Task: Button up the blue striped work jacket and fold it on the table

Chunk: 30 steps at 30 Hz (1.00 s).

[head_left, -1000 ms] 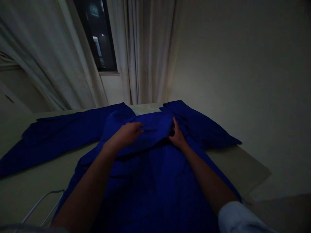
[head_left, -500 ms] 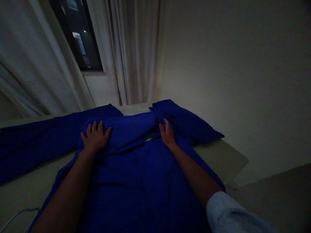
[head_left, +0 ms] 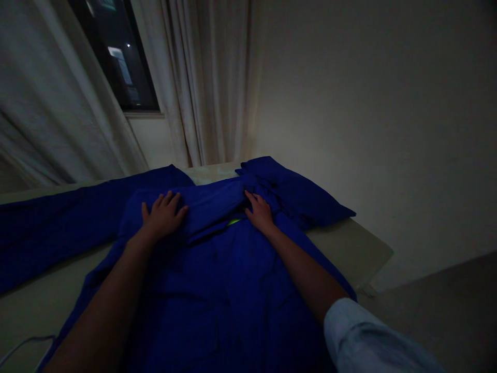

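Observation:
A dark blue garment point(head_left: 217, 280) lies spread on a pale table point(head_left: 349, 248), one sleeve stretched far to the left and the other bunched at the right. My left hand point(head_left: 163, 215) lies flat and open on the folded-down collar part, fingers spread. At the collar's right end, my right hand point(head_left: 259, 212) rests on the cloth with fingers extended. A small bright green patch point(head_left: 234, 221) shows just under the collar between my hands.
Pale curtains point(head_left: 209, 83) hang behind the table, with a dark window point(head_left: 116, 57) at upper left. A bare wall stands to the right. The table's right edge drops to a darker floor point(head_left: 446, 300). A thin white cable point(head_left: 27, 344) lies at lower left.
My hands let go of the collar fold and flattened on it. The left hand slid left then slightly back; the right moved a little inward. The view shifted right.

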Tool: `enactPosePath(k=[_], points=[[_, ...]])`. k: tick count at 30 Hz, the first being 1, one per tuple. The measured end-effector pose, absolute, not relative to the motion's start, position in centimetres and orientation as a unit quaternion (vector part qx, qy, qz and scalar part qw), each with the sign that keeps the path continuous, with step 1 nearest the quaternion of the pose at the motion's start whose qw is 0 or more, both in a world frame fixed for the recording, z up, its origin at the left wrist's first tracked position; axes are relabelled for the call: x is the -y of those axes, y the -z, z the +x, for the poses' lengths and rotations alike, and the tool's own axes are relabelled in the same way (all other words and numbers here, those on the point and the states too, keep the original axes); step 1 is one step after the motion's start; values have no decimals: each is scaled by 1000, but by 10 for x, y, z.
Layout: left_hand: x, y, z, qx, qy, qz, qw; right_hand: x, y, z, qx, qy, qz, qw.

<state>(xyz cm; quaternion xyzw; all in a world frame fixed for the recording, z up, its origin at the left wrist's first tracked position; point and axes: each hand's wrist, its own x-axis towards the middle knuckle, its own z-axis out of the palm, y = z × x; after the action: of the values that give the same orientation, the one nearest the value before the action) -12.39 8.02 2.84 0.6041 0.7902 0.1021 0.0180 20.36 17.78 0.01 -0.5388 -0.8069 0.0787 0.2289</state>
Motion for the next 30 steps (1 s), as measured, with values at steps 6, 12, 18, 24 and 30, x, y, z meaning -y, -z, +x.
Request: enactPosePath(k=[6, 12, 18, 24, 30], points=[[-77, -12, -83, -775, -87, 625, -26, -182, 1, 203, 803, -58, -548, 228], [-76, -7, -91, -765, -85, 637, -46, -183, 5, 205, 784, -82, -543, 290], [-75, -5, -87, -771, -99, 626, -66, -184, 4, 206, 792, -96, -534, 279], [-76, -4, -88, -771, -111, 626, -51, -189, 5, 206, 793, -126, -524, 284], [-71, -79, -48, -699, -295, 642, 108, -201, 11, 219, 691, -103, -554, 453]])
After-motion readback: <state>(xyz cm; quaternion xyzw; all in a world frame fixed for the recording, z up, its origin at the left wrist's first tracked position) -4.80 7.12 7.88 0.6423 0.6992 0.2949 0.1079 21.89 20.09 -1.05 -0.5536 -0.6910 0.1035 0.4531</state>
